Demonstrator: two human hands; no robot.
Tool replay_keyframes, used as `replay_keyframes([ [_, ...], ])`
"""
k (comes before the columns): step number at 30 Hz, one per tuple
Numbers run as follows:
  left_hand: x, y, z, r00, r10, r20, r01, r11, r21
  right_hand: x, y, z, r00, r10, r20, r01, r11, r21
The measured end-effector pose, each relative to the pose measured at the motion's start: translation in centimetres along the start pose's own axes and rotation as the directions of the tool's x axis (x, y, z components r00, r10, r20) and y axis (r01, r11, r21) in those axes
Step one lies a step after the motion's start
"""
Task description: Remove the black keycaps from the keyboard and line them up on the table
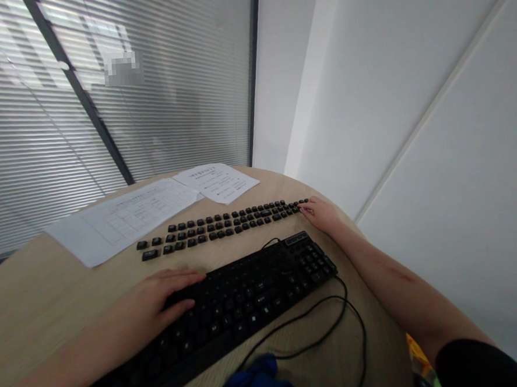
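Observation:
A black computer keyboard (pixel 247 299) lies slantwise on the table, with bare key places along its upper rows. My left hand (pixel 168 298) rests over its left part, thumb and fingers stretched apart. Beyond the keyboard, loose black keycaps (pixel 228 223) are laid out in three rows. At the right end of those rows, my right hand (pixel 320 213) has its thumb and fingertips brought together at a small black keycap (pixel 301 207). The fingers partly hide that keycap.
Two printed paper sheets (pixel 128 219) lie behind the keycaps on the wooden table (pixel 23 295). A black cable (pixel 358 321) loops near the right edge. A blue cloth (pixel 256 383) sits at the front. A wall (pixel 437 177) closes off the right side.

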State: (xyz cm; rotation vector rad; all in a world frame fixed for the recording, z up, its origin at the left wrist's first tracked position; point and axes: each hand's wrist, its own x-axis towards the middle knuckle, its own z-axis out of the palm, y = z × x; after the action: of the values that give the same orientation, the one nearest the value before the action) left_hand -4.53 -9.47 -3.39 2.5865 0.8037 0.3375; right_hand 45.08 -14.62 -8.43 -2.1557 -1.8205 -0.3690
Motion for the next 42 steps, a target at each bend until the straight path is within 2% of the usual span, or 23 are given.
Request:
replay_keyframes([
  [17,-0.07,-0.43,0.25,1.000,-0.010,0.007,0.010,1.000,0.013,0.07,-0.42,-0.98,1.000,0.012,0.017,-0.012,1.000,-0.012],
  [31,0.02,-0.05,0.09,1.000,-0.004,0.011,0.004,1.000,-0.006,0.22,-0.22,-0.41,0.997,-0.002,0.072,0.003,1.000,-0.023],
  [42,0.07,-0.21,0.23,1.000,0.006,-0.006,-0.006,1.000,-0.011,0.12,-0.06,-0.96,1.000,-0.023,0.008,0.023,0.999,0.023],
])
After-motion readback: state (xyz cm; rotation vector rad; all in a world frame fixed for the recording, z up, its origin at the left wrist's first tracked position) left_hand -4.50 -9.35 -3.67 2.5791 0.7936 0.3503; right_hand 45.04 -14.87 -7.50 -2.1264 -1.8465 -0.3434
